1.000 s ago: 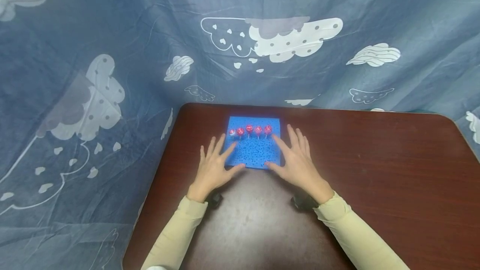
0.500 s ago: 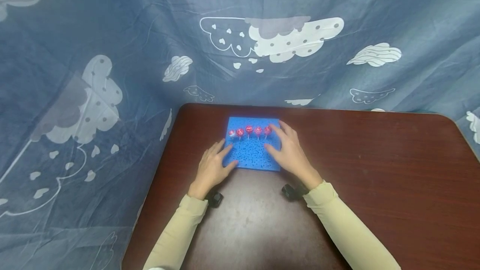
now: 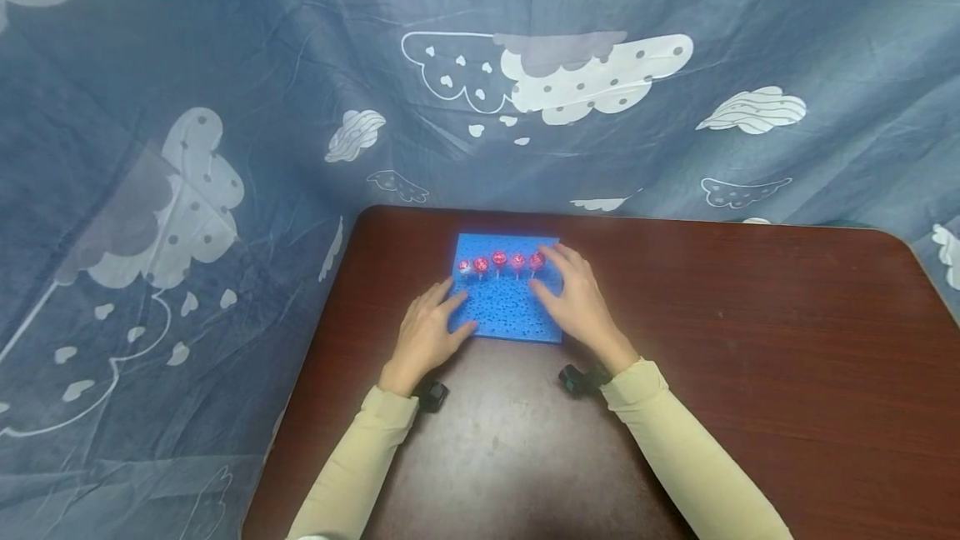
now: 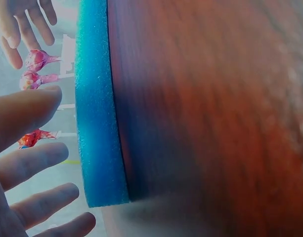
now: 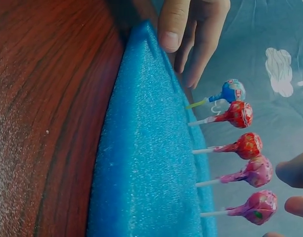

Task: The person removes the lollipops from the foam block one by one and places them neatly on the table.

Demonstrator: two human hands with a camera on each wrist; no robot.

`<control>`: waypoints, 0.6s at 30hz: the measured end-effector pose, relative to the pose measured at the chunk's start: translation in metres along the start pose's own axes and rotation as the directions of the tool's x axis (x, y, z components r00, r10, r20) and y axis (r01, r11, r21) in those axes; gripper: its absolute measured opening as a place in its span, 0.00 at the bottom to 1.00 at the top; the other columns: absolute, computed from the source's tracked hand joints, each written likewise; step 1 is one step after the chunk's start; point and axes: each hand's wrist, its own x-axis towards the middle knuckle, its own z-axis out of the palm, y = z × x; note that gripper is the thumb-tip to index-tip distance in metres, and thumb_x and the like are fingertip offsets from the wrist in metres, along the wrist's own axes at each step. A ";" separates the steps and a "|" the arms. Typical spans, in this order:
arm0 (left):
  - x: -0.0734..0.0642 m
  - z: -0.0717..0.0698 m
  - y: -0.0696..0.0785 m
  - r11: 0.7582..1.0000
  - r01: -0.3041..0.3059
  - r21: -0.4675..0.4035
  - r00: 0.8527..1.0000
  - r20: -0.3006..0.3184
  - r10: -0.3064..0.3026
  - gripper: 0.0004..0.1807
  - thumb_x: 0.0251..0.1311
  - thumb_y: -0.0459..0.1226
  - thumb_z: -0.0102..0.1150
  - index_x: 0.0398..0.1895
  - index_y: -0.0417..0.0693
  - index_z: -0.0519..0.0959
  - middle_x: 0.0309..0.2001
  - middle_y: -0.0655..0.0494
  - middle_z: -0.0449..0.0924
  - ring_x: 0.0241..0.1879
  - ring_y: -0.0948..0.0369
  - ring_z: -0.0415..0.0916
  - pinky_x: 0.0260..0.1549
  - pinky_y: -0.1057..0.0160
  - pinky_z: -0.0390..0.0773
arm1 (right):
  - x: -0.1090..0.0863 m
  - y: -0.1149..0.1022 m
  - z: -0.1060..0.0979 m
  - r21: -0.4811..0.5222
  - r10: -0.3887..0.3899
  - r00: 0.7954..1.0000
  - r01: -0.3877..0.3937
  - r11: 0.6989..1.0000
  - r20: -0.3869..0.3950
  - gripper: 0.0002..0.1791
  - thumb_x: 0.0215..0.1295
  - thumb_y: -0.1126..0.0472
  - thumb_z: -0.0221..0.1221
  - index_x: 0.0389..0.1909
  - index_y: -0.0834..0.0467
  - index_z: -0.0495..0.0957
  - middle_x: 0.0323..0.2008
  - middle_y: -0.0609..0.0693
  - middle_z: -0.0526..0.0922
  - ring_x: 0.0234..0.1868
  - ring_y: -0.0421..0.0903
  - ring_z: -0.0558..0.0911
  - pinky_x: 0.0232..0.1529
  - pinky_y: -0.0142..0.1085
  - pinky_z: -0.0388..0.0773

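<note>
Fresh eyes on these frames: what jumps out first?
The row of five lollipops, standing in a blue foam board. Then the hands: left hand by the board's left edge, right hand beside the rightmost lollipop. Behind the brown table, a blue cloth printed with white clouds.

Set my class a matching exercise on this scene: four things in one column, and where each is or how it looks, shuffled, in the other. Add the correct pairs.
Column one
1. left hand
2. right hand
3. foam block
4. curtain

Column two
A. lies on the table, with five lollipops standing in it
B. is nearest the rightmost lollipop
C. is blue-grey with white clouds
D. is at the foam block's left edge

Correct pairs: 1-D, 2-B, 3-A, 4-C
</note>
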 end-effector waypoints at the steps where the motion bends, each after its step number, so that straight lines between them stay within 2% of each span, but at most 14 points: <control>1: 0.000 0.000 0.000 1.000 0.000 -0.001 1.000 -0.001 0.000 0.32 0.64 0.49 0.72 0.69 0.51 0.79 0.77 0.44 0.67 0.76 0.42 0.64 0.72 0.33 0.64 | 0.001 0.001 0.001 0.001 -0.004 1.000 0.004 1.000 -0.008 0.34 0.71 0.55 0.64 0.76 0.55 0.68 0.76 0.63 0.65 0.77 0.63 0.63 0.73 0.67 0.61; 8: 0.000 0.004 -0.001 1.000 0.006 0.005 1.000 0.011 -0.006 0.30 0.63 0.49 0.72 0.67 0.51 0.81 0.77 0.45 0.67 0.76 0.45 0.66 0.72 0.33 0.64 | 0.007 0.007 0.009 -0.017 -0.035 0.996 0.034 0.999 -0.084 0.29 0.71 0.58 0.63 0.72 0.57 0.74 0.69 0.60 0.77 0.72 0.61 0.72 0.73 0.61 0.65; 18: 0.002 0.006 -0.002 1.000 0.010 0.002 1.000 0.013 -0.010 0.29 0.63 0.49 0.73 0.65 0.51 0.82 0.77 0.46 0.67 0.74 0.46 0.69 0.71 0.35 0.67 | 0.010 0.006 0.015 -0.012 -0.017 0.988 0.015 1.000 -0.151 0.24 0.71 0.59 0.64 0.66 0.57 0.79 0.61 0.57 0.84 0.64 0.59 0.80 0.67 0.58 0.73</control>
